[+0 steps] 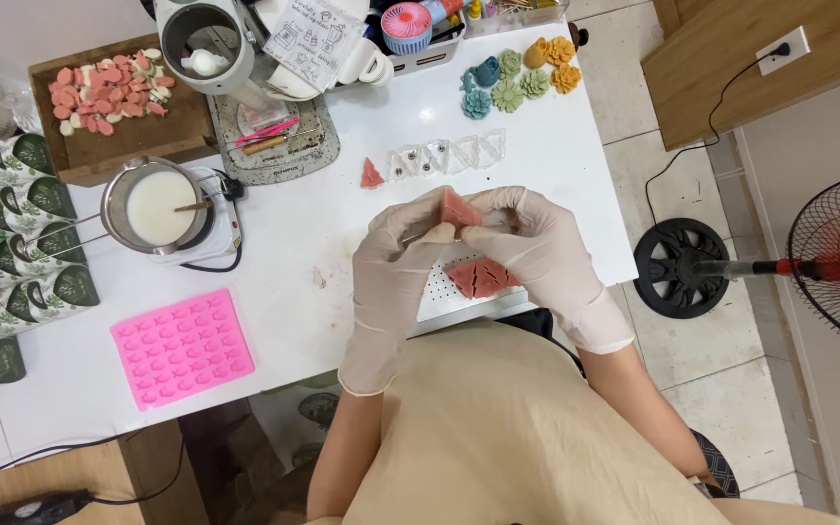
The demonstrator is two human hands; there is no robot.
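Observation:
Both my hands wear pale gloves and meet over the front edge of the white table (284,253). My left hand (396,282) and my right hand (537,248) pinch a small pink-red triangular wax piece (457,208) between their fingertips. A thin stick-like tool (430,233) lies across my left fingers. Below the hands, several more red triangular pieces (481,278) rest on a white perforated pad (437,292). Another red triangle (371,175) lies beside a clear strip of triangular moulds (449,156).
A pink silicone mould (183,347) lies front left. A pot of white liquid (157,206) sits on a small hotplate. A wooden tray (109,136) holds pink and white pieces. Coloured wax flowers (517,80) lie at the back. A standing fan (828,262) is on the floor at right.

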